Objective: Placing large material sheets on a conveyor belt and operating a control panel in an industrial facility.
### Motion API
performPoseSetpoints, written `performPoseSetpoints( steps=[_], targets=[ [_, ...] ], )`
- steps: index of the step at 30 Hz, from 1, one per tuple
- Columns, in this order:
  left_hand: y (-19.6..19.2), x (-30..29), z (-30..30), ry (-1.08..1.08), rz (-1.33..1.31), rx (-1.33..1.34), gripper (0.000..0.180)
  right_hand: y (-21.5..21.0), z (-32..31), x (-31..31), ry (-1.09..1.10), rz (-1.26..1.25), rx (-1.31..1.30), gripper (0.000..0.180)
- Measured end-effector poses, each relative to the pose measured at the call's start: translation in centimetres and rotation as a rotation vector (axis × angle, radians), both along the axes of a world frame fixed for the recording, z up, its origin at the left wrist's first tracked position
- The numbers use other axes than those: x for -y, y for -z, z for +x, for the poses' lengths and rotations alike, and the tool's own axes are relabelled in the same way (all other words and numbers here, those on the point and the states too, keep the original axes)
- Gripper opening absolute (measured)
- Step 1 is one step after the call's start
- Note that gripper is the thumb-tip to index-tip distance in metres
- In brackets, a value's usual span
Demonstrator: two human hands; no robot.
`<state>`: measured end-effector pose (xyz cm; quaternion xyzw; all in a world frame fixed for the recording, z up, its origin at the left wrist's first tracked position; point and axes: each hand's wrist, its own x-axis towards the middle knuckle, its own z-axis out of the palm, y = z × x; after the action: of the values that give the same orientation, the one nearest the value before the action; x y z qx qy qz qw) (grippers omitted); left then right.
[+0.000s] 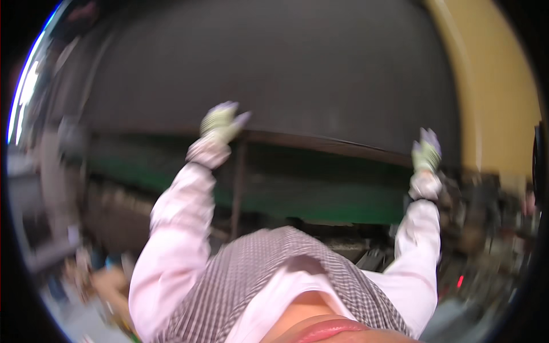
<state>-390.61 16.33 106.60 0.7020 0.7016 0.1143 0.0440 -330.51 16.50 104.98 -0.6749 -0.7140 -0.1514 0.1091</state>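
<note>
A broad dark grey panel or tabletop [297, 68] stretches ahead of me, its lower edge running between my arms. My left hand [222, 122], in a pale green glove with light purple fingertips, is over the near left part of this surface, thumb apart from the fingers. Near the right end of the same edge is my right hand [426, 153], gloved alike, with its fingers apart. Neither hand shows anything held. Blur hides whether either one touches the dark surface. White sleeves cover both my arms.
Below the panel's edge lies a dark green surface [320, 200], with a thin upright post [238, 188] at its left. A yellow-tan surface [497, 80] borders the right side. Blurred clutter [486, 240] fills the lower right; a brown object [111, 288] sits lower left.
</note>
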Motion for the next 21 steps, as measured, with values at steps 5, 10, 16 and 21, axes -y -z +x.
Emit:
performPoseSetpoints(
  steps=[5,10,16,21],
  targets=[
    [-2.5,-0.9,7.1,0.128,-0.278,0.085,0.050,-0.3,-4.6,4.7,-0.030,-0.099,-0.065,0.048],
    [0.8,-0.2,11.4,0.210,-0.271,0.088,0.055,0.4,-13.7,5.5,-0.265,-0.044,-0.182,0.046],
    [0.3,1.4,12.9,0.473,-0.149,0.311,0.057,-0.7,-19.7,5.8,-0.341,-0.078,-0.243,0.046],
    [-0.8,5.3,-0.4,0.251,0.265,0.411,0.051,-0.3,-20.7,6.7,-0.290,-0.124,-0.235,0.048]
  ],
)
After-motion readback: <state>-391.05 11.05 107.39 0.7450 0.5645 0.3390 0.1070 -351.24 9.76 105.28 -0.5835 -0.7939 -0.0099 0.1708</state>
